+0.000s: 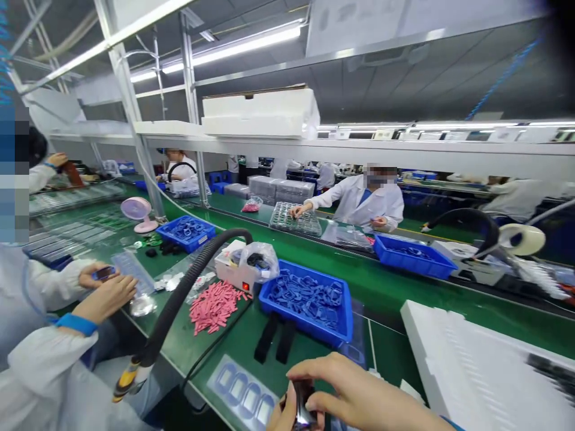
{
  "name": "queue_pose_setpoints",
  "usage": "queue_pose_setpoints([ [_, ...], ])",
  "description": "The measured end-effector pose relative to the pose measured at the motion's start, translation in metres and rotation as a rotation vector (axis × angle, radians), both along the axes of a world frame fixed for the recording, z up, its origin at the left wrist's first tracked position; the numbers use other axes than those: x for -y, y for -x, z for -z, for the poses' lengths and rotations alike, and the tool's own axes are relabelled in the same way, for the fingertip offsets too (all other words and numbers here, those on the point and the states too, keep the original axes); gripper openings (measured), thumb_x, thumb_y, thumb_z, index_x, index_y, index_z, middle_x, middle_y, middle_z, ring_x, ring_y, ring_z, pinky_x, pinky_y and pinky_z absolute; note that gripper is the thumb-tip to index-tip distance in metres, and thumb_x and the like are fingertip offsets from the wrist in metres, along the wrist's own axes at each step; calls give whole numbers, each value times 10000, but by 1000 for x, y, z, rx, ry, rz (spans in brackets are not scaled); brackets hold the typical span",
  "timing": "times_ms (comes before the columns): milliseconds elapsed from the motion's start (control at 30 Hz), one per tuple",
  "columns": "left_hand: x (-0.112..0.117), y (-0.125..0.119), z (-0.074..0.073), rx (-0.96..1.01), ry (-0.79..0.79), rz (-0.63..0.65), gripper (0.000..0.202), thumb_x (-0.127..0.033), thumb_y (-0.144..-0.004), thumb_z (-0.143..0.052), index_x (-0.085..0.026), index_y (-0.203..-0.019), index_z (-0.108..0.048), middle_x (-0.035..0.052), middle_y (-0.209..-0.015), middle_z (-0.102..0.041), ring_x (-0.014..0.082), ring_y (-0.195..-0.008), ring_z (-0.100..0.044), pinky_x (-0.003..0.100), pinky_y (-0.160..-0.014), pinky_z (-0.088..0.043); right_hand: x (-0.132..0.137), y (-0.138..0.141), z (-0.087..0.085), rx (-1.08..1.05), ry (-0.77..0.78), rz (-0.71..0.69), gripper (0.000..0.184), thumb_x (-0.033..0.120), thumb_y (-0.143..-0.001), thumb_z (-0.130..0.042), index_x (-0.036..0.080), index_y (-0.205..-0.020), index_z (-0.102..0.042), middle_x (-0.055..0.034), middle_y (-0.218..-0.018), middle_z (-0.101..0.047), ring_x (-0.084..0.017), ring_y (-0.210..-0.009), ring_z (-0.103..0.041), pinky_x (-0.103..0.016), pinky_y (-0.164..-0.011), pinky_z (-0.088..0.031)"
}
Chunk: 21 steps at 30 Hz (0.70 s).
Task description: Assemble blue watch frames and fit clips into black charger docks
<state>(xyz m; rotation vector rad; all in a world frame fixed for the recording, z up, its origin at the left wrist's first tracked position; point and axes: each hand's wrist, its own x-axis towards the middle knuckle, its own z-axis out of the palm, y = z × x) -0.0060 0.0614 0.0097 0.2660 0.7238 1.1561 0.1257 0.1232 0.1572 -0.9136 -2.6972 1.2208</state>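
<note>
Hands (pixel 348 381) hold a dark, glossy piece (pixel 303 402) with silvery highlights.

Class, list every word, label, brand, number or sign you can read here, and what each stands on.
No text can be read.
Shiny piece between the left hand and right hand: no readable lettering.
Red switch on the small white box: any marking is too small.
Background: too small or blurred.
</note>
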Motion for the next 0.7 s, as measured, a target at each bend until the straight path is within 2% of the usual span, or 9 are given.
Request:
queue_pose_setpoints([
  [133, 8, 10, -5, 196, 130, -152, 302, -378, -678, -722, -133, -822, -618, 23, -624, -666, 132, -593, -662, 210, -586, -527, 6, 22, 6, 59, -100, -43, 359, 222, -857, -445, 234, -1198, -558, -56, -1187, -605, -202, -1076, -554, -293, -907, -406],
  [200, 10, 14, -10, 250, 166, -201, 296, -339, -687, -726, -135, -865, -607, 31, -671, -684, 122, -593, -663, 205, -588, -533, 7, 28, 14, 77, -141, -38, 404, 308, -856, -474, 225, -1250, -515, -79, -1225, -578, -222, -1106, -537, -328, -929, -403],
  [267, 12, 15, -15, 257, 158, -219, 324, -353, -682, -726, -129, -880, -600, 51, -703, -693, 129, -596, -664, 188, -529, -514, 6, 33, 25, 87, -195, -44, 581, 423, -760, -601, 210, -1286, -481, -106, -1231, -570, -258, -1108, -534, -364, -936, -403],
  [333, 12, 14, -21, 232, 121, -209, 355, -396, -666, -726, -131, -863, -594, 48, -675, -682, 145, -587, -661, 177, -448, -466, 4, 36, 37, 95, -258, -59, 797, 467, -600, -732, 183, -1298, -471, -128, -1213, -577, -289, -1096, -538, -390, -942, -398],
  [400, 12, 12, -27, 211, 79, -203, 374, -411, -654, -733, -134, -860, -589, 29, -637, -666, 128, -536, -636, 178, -435, -443, 2, 40, 46, 109, -312, -60, 862, 463, -528, -783, 164, -1281, -489, -131, -1181, -598, -293, -1066, -556, -392, -932, -402],
  [467, 12, 10, -32, 207, 66, -209, 372, -398, -662, -735, -134, -877, -584, 14, -636, -665, 88, -496, -603, 185, -503, -471, 1, 43, 48, 133, -349, -42, 775, 444, -548, -787, 168, -1228, -537, -113, -1117, -635, -279, -1018, -582, -374, -890, -422],
  [600, 13, 10, -35, 187, 87, -163, 382, -454, -707, -677, -132, -888, -578, 12, -652, -671, 84, -536, -617, 210, -587, -502, 1, 46, 45, 191, -391, -77, 430, 438, -609, -758, 200, -951, -650, -42, -818, -684, -244, -812, -619, -331, -720, -449],
  [633, 13, 10, -34, 179, 83, -154, 398, -467, -702, -674, -133, -895, -580, 12, -656, -670, 88, -545, -622, 210, -584, -501, 1, 45, 45, 194, -396, -91, 411, 427, -622, -752, 201, -949, -644, -38, -796, -678, -240, -791, -617, -324, -698, -447],
  [700, 13, 11, -28, 175, 66, -153, 434, -479, -668, -695, -142, -917, -582, 13, -689, -673, 95, -569, -632, 207, -579, -494, 1, 45, 48, 179, -399, -111, 488, 380, -636, -749, 197, -1065, -605, -55, -866, -679, -241, -827, -618, -326, -722, -448],
])
